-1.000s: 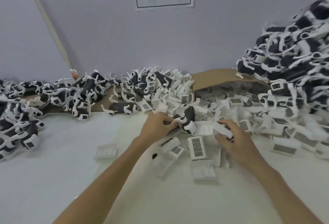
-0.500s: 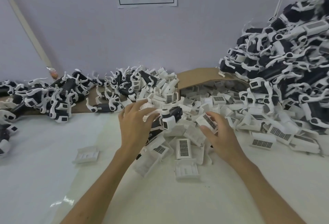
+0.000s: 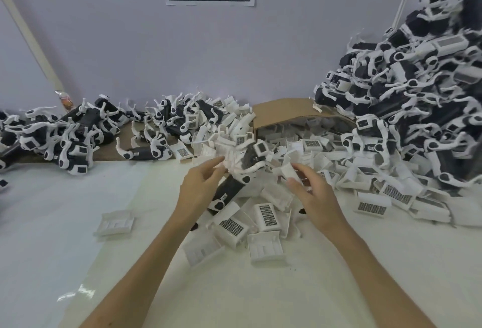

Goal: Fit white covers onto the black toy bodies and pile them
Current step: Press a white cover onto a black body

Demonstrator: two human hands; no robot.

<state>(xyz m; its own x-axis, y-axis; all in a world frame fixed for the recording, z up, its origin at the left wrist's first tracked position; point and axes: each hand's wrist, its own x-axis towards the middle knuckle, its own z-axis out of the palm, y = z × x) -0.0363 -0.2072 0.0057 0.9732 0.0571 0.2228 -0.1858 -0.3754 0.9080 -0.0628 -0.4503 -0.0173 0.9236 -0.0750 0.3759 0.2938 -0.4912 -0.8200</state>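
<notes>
A heap of loose white covers (image 3: 266, 214) spills across the table in front of me. A black toy body (image 3: 229, 190) with white limbs lies slanted in it, and a second body (image 3: 249, 158) lies just behind. My left hand (image 3: 200, 186) reaches in beside the nearer body, its fairly straight fingertips touching the white limbs at the body's top. My right hand (image 3: 315, 197) pinches a small white cover (image 3: 288, 171) between thumb and fingers, just right of the bodies.
A cardboard box (image 3: 281, 111) lies on its side at the back, spilling covers. A tall pile of covered toys (image 3: 417, 119) fills the right. Uncovered bodies lie in piles at the left (image 3: 73, 139) and back centre (image 3: 187, 119). One stray cover (image 3: 116, 223) lies alone at the left.
My right hand has picked a white cover out of the heap and lifted it. My left hand has pulled back from on top of the heap to the side of the nearer black body.
</notes>
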